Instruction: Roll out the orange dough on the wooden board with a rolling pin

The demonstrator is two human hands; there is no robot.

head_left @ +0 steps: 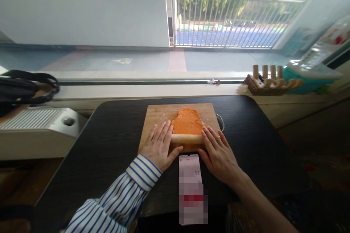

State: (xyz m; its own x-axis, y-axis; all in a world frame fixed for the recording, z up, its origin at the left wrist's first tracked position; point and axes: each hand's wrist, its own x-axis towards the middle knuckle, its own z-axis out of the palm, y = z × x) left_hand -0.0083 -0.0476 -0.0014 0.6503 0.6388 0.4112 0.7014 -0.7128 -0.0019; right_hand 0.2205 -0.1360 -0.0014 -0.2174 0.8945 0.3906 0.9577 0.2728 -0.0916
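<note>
A flattened sheet of orange dough (187, 122) with a ragged edge lies on a wooden cutting board (158, 113). Across the dough's near edge rests a pale rolling pin (186, 138). My left hand (160, 145) lies palm down over the pin's left end, fingers stretched forward, thumb out to the side. Over the right end, my right hand (218, 153) is flat in the same way, its fingers extended and slightly apart. Both palms hide the ends of the pin. A phone (189, 164) with a lit screen, partly blurred out, lies between my wrists, just below the board.
The board sits on a dark table (117, 131); a metal handle (221, 122) sticks out at its right. Behind is a window sill (150, 90) with a wooden rack (269, 82) and a teal container (308, 76). A black bag (24, 87) is at the left.
</note>
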